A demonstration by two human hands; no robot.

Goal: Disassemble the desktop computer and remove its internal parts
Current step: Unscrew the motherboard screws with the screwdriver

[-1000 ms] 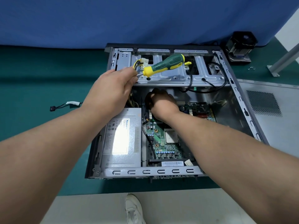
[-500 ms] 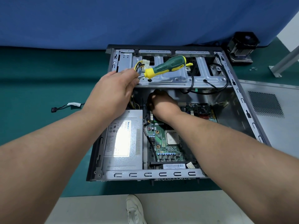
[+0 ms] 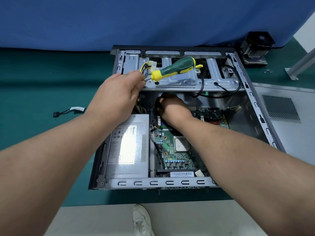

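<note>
An open desktop computer case [image 3: 259, 106] lies flat on the green table. Inside are a grey power supply [image 3: 129, 147] on the left and a green motherboard [image 3: 177, 150] beside it. My left hand [image 3: 117, 97] holds a green and yellow screwdriver [image 3: 173, 68] by its metal shaft, handle pointing up and right over the drive cage [image 3: 187, 77]. My right hand [image 3: 170, 108] is deep in the case at the far end of the motherboard, fingers curled down and hidden in shadow. What they grip I cannot tell.
The removed side panel [image 3: 289, 116] lies right of the case. A black cooler fan [image 3: 255, 48] and small screws [image 3: 267, 71] sit at the back right. A loose cable [image 3: 68, 111] lies on the left. A blue curtain hangs behind. My shoe [image 3: 141, 220] shows below the table edge.
None in the hands or the screwdriver; only my view has shifted slightly.
</note>
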